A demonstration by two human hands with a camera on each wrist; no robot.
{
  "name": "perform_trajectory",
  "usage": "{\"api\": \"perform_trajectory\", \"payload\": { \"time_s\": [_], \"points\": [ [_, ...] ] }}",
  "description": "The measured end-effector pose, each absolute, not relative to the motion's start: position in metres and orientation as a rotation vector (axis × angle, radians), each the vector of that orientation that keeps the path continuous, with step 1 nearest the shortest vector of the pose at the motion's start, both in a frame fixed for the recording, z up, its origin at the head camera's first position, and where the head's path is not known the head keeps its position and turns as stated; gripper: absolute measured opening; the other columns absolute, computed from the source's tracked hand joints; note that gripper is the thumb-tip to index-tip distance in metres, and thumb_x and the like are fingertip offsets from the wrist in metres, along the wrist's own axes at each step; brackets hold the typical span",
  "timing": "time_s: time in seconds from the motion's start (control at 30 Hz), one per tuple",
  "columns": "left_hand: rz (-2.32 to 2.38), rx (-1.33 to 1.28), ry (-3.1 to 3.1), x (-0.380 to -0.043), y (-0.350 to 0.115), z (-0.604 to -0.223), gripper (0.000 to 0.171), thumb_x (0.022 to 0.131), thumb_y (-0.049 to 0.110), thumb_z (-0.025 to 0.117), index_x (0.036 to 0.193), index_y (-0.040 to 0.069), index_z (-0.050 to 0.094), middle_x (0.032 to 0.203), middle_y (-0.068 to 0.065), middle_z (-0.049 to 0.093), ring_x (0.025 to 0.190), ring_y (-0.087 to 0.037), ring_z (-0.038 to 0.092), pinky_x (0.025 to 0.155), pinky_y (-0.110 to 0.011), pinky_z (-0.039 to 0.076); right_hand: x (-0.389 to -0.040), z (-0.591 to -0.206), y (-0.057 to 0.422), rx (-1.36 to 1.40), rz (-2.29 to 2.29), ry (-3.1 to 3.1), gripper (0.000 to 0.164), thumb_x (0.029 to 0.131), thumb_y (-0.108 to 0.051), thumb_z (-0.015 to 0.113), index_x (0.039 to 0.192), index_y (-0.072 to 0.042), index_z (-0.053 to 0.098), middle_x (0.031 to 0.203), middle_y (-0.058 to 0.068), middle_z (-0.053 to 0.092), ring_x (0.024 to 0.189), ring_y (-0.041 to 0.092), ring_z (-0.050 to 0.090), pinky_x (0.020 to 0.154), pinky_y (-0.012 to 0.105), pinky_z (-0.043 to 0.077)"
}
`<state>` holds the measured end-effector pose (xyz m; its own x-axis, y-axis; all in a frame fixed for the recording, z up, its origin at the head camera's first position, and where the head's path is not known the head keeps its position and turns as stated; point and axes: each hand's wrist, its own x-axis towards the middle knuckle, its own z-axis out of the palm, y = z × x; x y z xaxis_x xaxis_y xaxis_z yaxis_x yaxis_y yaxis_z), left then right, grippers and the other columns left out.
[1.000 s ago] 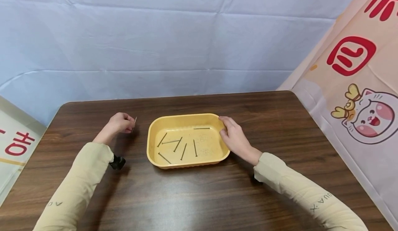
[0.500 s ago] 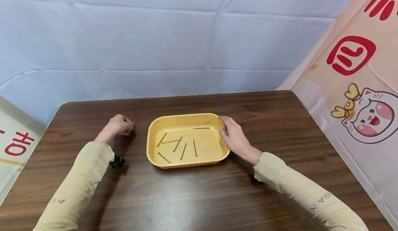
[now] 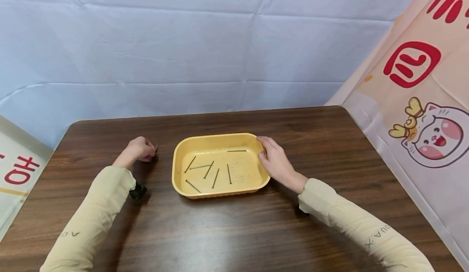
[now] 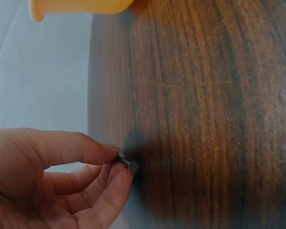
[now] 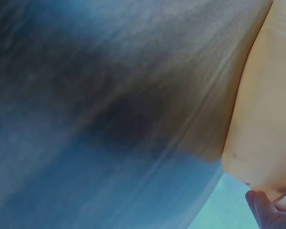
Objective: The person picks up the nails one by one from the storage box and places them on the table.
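My left hand (image 3: 140, 148), left of the tray and low over the table, pinches a nail (image 4: 133, 166) between thumb and fingers. In the left wrist view, its round, cross-hatched head pokes out past the fingertips, while most of the shank is hidden. A shallow yellow plastic tray (image 3: 253, 176) sits mid-table. Several dark nails (image 3: 216, 178) lie scattered in it, mostly toward its left half, and one nail (image 3: 236, 150) rests by the far wall. My right hand (image 3: 277, 163) grips the tray's right end, thumb inside the rim and fingers over the outside.
A dark wood-grain table (image 3: 205, 235) with rounded far corners carries everything. Behind it hangs a pale creased cloth (image 3: 220, 52). Printed banners stand at both sides, the right banner (image 3: 414, 113) showing a cartoon cat.
My left hand has come down slightly and toward me with the nail, which shows less beyond the fingers now. The right hand and the tray have stayed put.
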<state>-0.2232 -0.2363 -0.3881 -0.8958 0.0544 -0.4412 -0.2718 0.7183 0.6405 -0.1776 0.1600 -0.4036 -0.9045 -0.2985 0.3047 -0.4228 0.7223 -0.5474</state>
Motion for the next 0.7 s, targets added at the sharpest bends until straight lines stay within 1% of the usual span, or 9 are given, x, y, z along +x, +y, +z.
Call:
{"api": "perform_trajectory", "payload": {
  "time_s": [0.17,0.33,0.5,0.7],
  "points": [
    [1.008,-0.17,2.492,-0.224,-0.238,-0.39,0.019,0.076,-0.003,0.051,0.091,-0.014,0.058,0.07,-0.006,0.057,0.057,-0.008,0.055,0.061,-0.028,0.052,-0.177,-0.403,0.16,0.581,0.934,-2.726,0.04,0.084,0.002,0.048,0.124,0.006,0.049,0.123,0.019,0.05,0.114,0.029,0.049,0.088,0.04,0.044],
    [1.004,-0.168,2.485,-0.225,-0.239,-0.389,0.019,0.078,-0.001,0.054,0.092,-0.014,0.059,0.072,-0.008,0.058,0.058,-0.01,0.056,0.063,-0.029,0.053,-0.177,-0.404,0.16,0.577,0.94,-2.736,0.04,0.084,0.002,0.048,0.124,0.006,0.049,0.124,0.019,0.05,0.114,0.03,0.049,0.087,0.04,0.045],
    [0.967,-0.141,2.505,-0.228,-0.243,-0.385,0.017,0.079,0.002,0.056,0.089,-0.011,0.061,0.072,-0.008,0.06,0.06,-0.011,0.057,0.064,-0.029,0.052,-0.177,-0.404,0.16,0.576,0.936,-2.737,0.04,0.084,0.002,0.048,0.124,0.006,0.049,0.124,0.019,0.05,0.113,0.03,0.05,0.087,0.04,0.045],
    [0.902,-0.083,2.545,-0.227,-0.243,-0.377,0.019,0.08,0.005,0.057,0.09,-0.01,0.062,0.068,-0.006,0.06,0.062,-0.012,0.057,0.062,-0.029,0.052,-0.177,-0.403,0.16,0.573,0.927,-2.739,0.04,0.085,0.002,0.048,0.124,0.006,0.048,0.124,0.02,0.05,0.113,0.03,0.05,0.087,0.04,0.045]
  ]
}}
